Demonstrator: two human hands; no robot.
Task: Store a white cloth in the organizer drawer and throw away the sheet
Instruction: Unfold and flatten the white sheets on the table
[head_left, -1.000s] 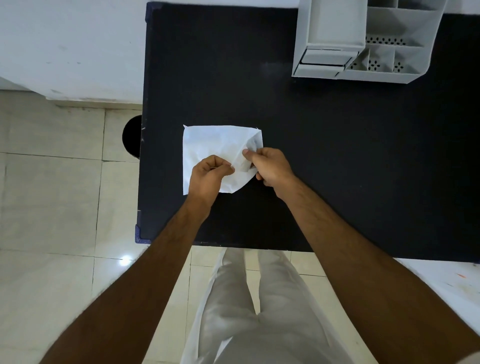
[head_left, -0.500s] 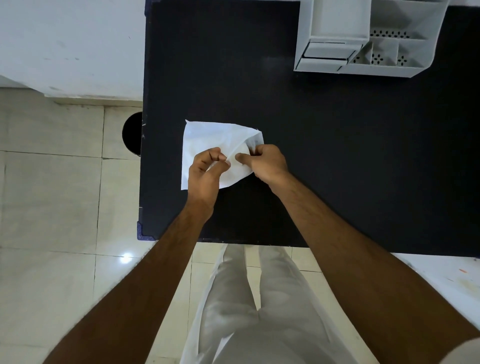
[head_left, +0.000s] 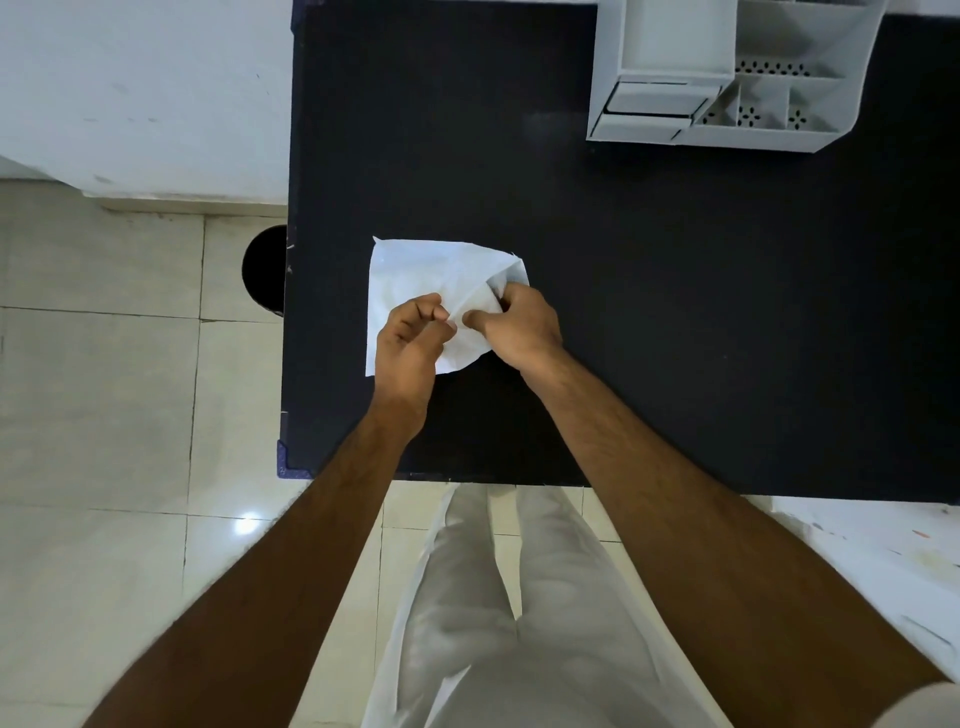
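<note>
The right hand (head_left: 522, 325) pinched a raised fold of the white sheet (head_left: 415, 275), while the left hand (head_left: 408, 343) pinched it just beside. The sheet lay on the black table (head_left: 649, 312), left of centre. The grey organizer (head_left: 727, 73) stood far right.

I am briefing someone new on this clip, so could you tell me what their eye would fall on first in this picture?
The eye goes first to the white cloth lying bright on the black table, left of centre, with the left hand and right hand both pinching it at its near right part. Next comes the pale grey organizer at the table's far right. A dark round bin shows on the tiled floor beside the table's left edge.
</note>
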